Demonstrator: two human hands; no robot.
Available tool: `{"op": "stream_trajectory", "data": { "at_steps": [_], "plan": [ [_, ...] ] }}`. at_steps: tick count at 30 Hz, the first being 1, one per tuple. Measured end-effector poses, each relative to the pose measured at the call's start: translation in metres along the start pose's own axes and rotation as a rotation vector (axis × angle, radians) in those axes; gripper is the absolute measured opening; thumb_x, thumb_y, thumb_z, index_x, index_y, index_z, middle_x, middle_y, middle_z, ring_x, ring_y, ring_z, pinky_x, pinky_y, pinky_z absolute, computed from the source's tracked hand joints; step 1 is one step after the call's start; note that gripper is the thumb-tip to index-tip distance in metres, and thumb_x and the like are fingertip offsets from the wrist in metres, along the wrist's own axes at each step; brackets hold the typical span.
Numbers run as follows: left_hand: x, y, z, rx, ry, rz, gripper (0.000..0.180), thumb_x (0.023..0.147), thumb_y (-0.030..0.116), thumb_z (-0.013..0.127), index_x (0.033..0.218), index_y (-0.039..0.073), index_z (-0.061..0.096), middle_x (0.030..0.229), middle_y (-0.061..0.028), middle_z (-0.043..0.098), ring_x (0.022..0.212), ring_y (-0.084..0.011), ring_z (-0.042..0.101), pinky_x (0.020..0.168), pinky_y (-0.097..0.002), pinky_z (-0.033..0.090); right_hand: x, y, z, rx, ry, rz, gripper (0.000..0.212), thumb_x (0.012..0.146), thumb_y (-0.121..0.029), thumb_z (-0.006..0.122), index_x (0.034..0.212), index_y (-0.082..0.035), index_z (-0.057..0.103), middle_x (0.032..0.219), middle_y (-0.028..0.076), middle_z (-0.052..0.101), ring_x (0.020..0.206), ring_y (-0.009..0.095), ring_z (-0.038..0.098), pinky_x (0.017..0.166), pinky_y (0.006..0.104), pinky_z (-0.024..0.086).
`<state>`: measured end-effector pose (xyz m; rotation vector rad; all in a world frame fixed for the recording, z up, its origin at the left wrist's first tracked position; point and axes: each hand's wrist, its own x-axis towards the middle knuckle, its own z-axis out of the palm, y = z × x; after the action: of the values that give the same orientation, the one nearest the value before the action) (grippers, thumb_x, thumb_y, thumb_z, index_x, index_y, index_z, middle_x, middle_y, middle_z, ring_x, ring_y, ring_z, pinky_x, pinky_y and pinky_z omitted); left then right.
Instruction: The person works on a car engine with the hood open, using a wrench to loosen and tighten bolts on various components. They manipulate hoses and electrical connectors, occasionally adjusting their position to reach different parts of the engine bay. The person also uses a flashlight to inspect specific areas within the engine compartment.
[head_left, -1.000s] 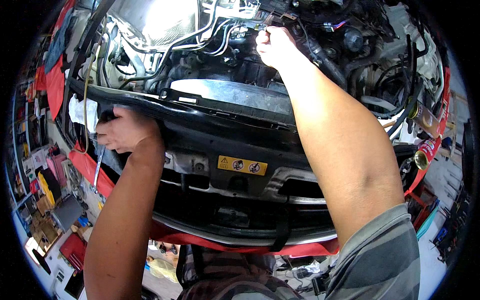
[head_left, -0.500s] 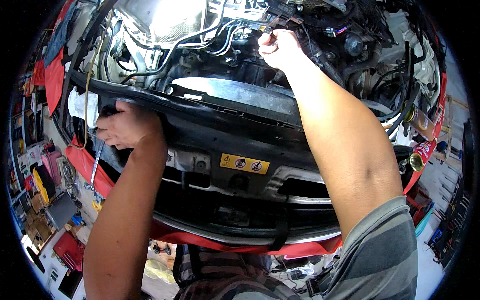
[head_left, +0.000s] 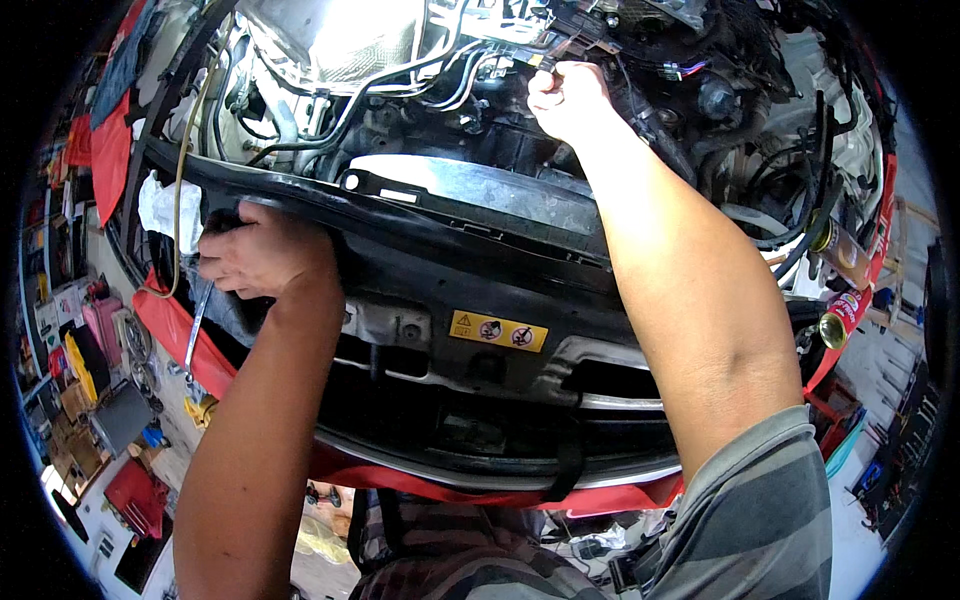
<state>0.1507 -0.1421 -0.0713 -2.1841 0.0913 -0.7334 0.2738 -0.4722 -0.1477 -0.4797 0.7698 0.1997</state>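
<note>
Apparently your right hand [head_left: 568, 98] pinches a small dark part [head_left: 547, 63] high in the middle of the engine bay [head_left: 500, 140], mostly hidden behind that hand. It probably handles as light, stiff plastic that could crack if twisted, so its solid body offers the better hold. Your left hand [head_left: 268, 255] curls by the black front panel [head_left: 430, 270] above a slim metal tool [head_left: 197, 325], but whether it grips anything cannot be told.

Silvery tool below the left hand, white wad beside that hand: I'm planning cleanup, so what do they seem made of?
Silvery tool: probably polished steel, judging by its metallic shine. White wad: matte; its crumpled folds suggest paper or cloth, can't tell which.
</note>
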Motion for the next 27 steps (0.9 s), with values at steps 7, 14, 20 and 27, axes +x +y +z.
{"op": "stream_trajectory", "data": {
  "at_steps": [7, 14, 20, 27],
  "plan": [
    [0.019, 0.01, -0.056, -0.476, -0.233, -0.09, 0.028, 0.084, 0.019, 0.051, 0.106, 0.001, 0.053, 0.101, -0.0136, 0.055, 0.092, -0.0238, 0.055, 0.08, -0.0332, 0.043, 0.002, -0.009, -0.022, -0.034, -0.061, 0.014, 0.018, 0.09, -0.015, 0.031, 0.078, -0.003, 0.037, 0.064, 0.009, 0.044, 0.05, 0.016, 0.046, 0.034, 0.0215, 0.024],
    [0.013, 0.007, -0.046, -0.496, -0.078, -0.095, 0.027, 0.084, 0.019, 0.051, 0.103, 0.0, 0.055, 0.097, -0.0132, 0.058, 0.085, -0.025, 0.057, 0.074, -0.0334, 0.046, -0.004, -0.001, -0.011, -0.141, -0.044, -0.005, 0.023, 0.09, -0.012, 0.028, 0.078, 0.001, 0.042, 0.067, 0.012, 0.048, 0.047, 0.012, 0.04, 0.037, 0.0192, 0.026],
    [0.017, 0.017, -0.036, -0.43, -0.11, -0.051, 0.022, 0.084, 0.017, 0.051, 0.098, 0.001, 0.055, 0.089, -0.0117, 0.057, 0.079, -0.0222, 0.057, 0.07, -0.0324, 0.047, 0.002, -0.006, -0.025, -0.146, -0.029, 0.026, 0.012, 0.085, -0.006, 0.037, 0.076, -0.001, 0.042, 0.066, 0.01, 0.048, 0.054, 0.02, 0.051, 0.035, 0.026, 0.026],
    [0.028, 0.005, -0.055, -0.539, -0.138, -0.077, 0.023, 0.085, 0.018, 0.049, 0.098, 0.001, 0.057, 0.09, -0.0103, 0.059, 0.08, -0.0199, 0.057, 0.071, -0.0322, 0.047, 0.005, -0.007, -0.021, -0.244, -0.037, -0.023, 0.007, 0.083, -0.003, 0.038, 0.077, -0.006, 0.042, 0.064, 0.009, 0.047, 0.053, 0.018, 0.05, 0.035, 0.0264, 0.026]
  ]
}}
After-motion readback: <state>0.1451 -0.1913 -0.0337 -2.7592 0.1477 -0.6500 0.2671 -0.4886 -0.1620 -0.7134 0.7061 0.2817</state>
